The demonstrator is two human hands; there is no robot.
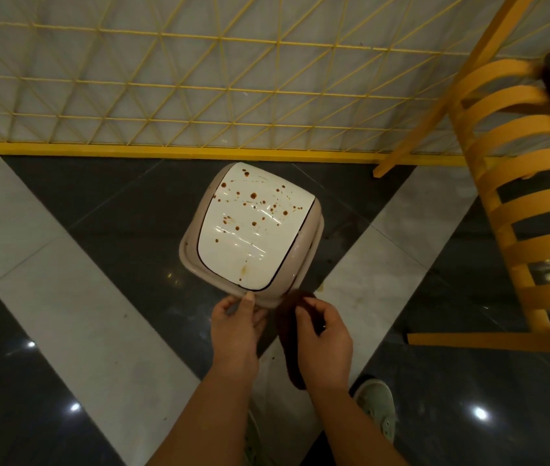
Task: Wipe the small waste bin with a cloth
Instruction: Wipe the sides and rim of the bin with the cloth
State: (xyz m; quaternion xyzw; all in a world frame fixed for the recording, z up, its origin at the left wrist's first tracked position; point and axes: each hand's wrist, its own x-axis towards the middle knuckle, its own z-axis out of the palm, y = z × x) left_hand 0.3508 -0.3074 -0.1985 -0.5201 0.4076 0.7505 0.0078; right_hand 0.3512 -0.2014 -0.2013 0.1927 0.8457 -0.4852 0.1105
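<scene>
A small beige waste bin [307,240] stands on the floor at the centre of the head view. Its white swing lid [250,243] is spattered with several brown spots. My left hand [236,326] grips the bin's near rim, thumb on top of the edge. Just to the right, my right hand [324,334] holds a dark brown cloth [288,331] that hangs down beside the bin's near right corner. The cloth is off the lid.
A yellow wire-mesh partition [199,95] with a yellow base bar runs behind the bin. A yellow slatted chair [515,183] stands at the right, close to the bin. The floor [99,324] has glossy dark and light tiles. My shoe [379,405] shows below.
</scene>
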